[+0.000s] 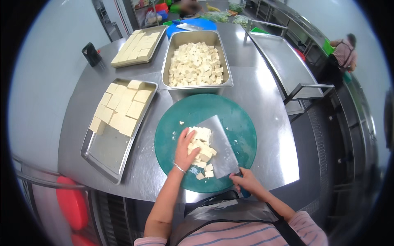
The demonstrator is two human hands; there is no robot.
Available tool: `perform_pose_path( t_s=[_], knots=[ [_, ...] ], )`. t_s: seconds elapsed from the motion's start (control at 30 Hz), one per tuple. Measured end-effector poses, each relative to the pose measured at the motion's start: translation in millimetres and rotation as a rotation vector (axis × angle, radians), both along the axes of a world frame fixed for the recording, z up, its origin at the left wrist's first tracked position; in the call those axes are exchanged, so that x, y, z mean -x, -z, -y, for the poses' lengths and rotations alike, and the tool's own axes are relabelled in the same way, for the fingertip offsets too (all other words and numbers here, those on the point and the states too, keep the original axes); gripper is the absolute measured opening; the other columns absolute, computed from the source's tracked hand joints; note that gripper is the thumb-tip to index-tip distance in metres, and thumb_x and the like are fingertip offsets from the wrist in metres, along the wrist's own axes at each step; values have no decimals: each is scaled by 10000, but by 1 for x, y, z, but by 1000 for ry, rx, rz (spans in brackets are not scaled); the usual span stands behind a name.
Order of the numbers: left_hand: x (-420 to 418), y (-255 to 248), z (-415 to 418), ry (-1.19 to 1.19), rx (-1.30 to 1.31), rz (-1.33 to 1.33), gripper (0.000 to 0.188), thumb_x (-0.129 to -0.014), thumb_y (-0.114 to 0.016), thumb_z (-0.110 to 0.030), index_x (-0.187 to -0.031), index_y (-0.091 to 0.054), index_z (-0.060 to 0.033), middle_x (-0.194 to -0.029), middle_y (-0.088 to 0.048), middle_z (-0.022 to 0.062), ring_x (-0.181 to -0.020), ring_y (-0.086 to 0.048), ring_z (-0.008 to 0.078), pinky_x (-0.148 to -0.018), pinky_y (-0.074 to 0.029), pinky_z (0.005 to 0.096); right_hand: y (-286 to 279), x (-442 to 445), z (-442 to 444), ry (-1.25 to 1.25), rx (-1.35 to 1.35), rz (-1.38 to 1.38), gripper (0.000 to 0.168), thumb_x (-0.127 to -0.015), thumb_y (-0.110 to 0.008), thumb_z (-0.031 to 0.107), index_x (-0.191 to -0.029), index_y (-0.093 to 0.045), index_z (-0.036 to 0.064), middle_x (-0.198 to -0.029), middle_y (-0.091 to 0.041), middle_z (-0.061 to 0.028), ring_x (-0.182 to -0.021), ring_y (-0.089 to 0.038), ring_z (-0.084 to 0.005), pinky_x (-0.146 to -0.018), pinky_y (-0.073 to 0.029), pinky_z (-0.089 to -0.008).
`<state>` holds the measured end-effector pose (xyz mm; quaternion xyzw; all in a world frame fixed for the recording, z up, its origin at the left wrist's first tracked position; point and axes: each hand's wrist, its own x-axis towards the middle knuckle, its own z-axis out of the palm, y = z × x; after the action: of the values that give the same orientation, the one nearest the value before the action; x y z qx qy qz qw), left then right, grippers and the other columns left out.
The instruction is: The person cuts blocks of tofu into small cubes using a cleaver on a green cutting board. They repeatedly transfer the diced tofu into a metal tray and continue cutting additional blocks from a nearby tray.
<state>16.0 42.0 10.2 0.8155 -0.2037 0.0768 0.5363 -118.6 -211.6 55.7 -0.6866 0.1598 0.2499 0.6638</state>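
On a round green cutting board (243,132) lies a pile of tofu cubes (203,153). My left hand (185,150), a bracelet at its wrist, rests against the left side of the pile with its fingers spread. In my right hand (247,181) is the dark handle of a cleaver (223,150). Its broad blade lies nearly flat on the board, its left edge against or partly under the cubes; which of these I cannot tell. Behind the board stands a deep steel pan (227,73) holding many tofu cubes (197,64).
To the left, a steel tray (107,156) carries tofu blocks (121,106). Another tray of tofu (137,47) and a black container (91,54) stand farther back. A second cleaver (189,26) lies on a blue board (206,24). A steel cart (286,61) flanks the table; a person (343,55) works beyond.
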Motion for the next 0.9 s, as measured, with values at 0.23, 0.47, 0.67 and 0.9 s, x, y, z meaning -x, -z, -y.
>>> perform_pose_path(
  t_s=[0.23, 0.47, 0.67, 0.9],
  knots=[
    [-8, 4, 16, -169, 211, -64, 429, -846, -654, -142, -1260, -614, -37, -1418, -475, 192, -1306, -461, 344, -1097, -352, 394, -1, -26, -57, 18, -30, 45, 136, -881, -615, 119, -950, -582, 6, -628, -557, -27, -492, -533, -101, -461, -447, -270],
    [-24, -31, 26, -190, 304, -70, 370, -884, -604, -113, -1237, -618, -4, -1406, -492, 191, -1309, -465, 322, -1101, -343, 391, -34, -38, -70, 109, -43, 18, 152, -885, -615, 119, -977, -595, -1, -693, -598, -47, -507, -553, -103, -468, -441, -274],
    [-133, -76, 57, -69, 337, 19, 382, -902, -620, -154, -1250, -603, 3, -1374, -516, 204, -1277, -488, 346, -1098, -344, 393, -90, -120, -59, 224, -20, 98, 178, -901, -628, 172, -972, -577, 16, -649, -573, -27, -496, -551, -109, -456, -444, -280],
    [-388, -60, 69, -229, 470, -89, 613, -959, -539, -420, -1414, -441, -20, -1458, -421, 198, -1346, -391, 314, -1123, -286, 385, -88, -363, -41, 154, 244, 364, 195, -831, -612, 204, -797, -595, 12, -571, -586, -89, -478, -576, -178, -487, -481, -315]
  ],
)
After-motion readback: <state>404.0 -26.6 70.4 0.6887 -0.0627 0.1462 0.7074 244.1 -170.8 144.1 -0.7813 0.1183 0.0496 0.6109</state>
